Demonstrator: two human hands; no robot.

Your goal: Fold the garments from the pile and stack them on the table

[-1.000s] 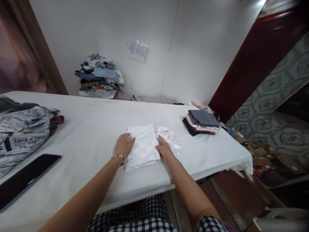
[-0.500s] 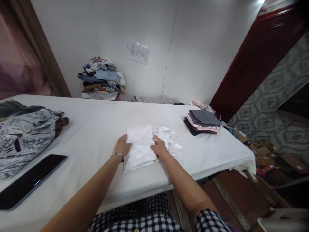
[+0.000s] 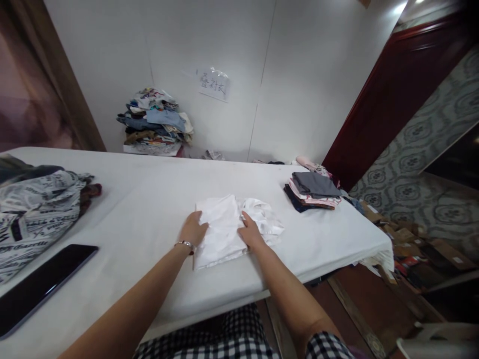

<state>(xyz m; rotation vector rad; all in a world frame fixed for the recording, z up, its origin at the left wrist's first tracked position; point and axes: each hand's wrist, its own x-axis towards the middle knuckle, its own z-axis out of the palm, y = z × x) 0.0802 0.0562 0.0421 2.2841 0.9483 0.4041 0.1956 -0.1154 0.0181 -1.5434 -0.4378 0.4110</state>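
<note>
A white garment [image 3: 221, 229] lies partly folded on the white table [image 3: 149, 199], with a crumpled part bunched at its right side. My left hand [image 3: 192, 230], with a bracelet on its wrist, rests flat on the garment's left edge with fingers stretched out. My right hand [image 3: 250, 232] lies on the garment's right edge beside the crumpled part, fingers extended and pressing down. Neither hand grips anything.
A stack of folded clothes [image 3: 313, 190] sits at the table's right end. A patterned grey garment heap [image 3: 33, 214] and a dark tablet [image 3: 37, 286] lie at left. A pile of clothes [image 3: 155, 122] stands by the far wall. Boxes [image 3: 411, 244] litter the floor at right.
My right hand slid left along the garment's right side, narrowing the flat part, then settled at its edge. My left hand stayed on the left edge.
</note>
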